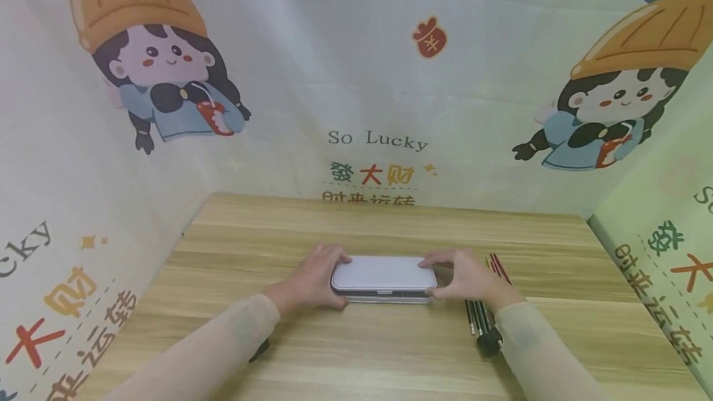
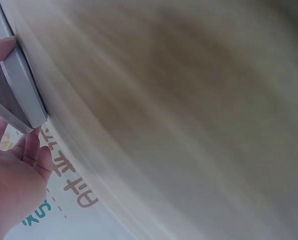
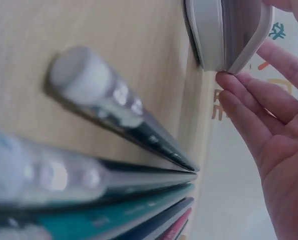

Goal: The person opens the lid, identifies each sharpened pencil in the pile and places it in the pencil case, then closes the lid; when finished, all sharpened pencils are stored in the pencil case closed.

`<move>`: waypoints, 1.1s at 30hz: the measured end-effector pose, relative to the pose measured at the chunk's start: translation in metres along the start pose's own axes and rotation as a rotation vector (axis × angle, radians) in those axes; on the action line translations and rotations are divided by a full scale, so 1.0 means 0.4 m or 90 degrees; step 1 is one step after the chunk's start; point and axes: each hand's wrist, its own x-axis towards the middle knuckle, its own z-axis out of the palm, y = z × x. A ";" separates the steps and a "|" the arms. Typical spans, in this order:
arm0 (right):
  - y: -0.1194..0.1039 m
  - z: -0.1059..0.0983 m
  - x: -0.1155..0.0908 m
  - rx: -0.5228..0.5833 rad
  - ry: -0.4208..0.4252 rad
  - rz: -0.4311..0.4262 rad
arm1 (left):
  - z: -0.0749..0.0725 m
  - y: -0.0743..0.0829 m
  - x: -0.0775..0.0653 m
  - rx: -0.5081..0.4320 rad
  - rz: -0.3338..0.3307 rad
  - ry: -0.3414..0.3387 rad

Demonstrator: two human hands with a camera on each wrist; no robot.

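Observation:
A white pencil case [image 1: 384, 272] lies on the wooden table, its lid slightly raised along the front, with a dark gap below it. My left hand [image 1: 320, 280] grips the left end, thumb at the front and fingers behind. At the other end my right hand [image 1: 459, 274] holds the case between thumb and fingers. The left wrist view shows the case [image 2: 26, 90] edge-on, with the left hand [image 2: 18, 175] around its end. In the right wrist view, fingertips of the right hand [image 3: 284, 135] touch the case's [image 3: 211, 35] back corner. The case's inside is mostly hidden.
Several pencils [image 1: 476, 317] lie beside and under my right forearm, some red [image 1: 499, 268]. A small black object [image 1: 489, 342] sits at their near end. Another dark object [image 1: 259, 350] shows partly beneath the left sleeve. Printed cloth [image 1: 379, 79] hangs behind the wooden table [image 1: 390, 351].

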 end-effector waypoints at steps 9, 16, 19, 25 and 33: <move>-0.005 -0.001 0.004 0.008 -0.016 0.010 | -0.001 -0.004 -0.007 -0.009 -0.024 -0.001; -0.001 0.002 0.003 0.034 -0.004 -0.006 | -0.012 0.005 -0.016 -0.014 -0.050 -0.005; -0.002 0.000 0.002 0.044 -0.004 -0.001 | -0.017 0.005 -0.021 -0.016 -0.053 -0.007; -0.002 -0.001 0.002 0.048 -0.002 0.007 | -0.021 -0.002 -0.028 -0.036 -0.065 -0.010; 0.005 0.003 0.003 0.056 0.012 -0.009 | -0.019 -0.005 -0.033 -0.079 -0.111 0.008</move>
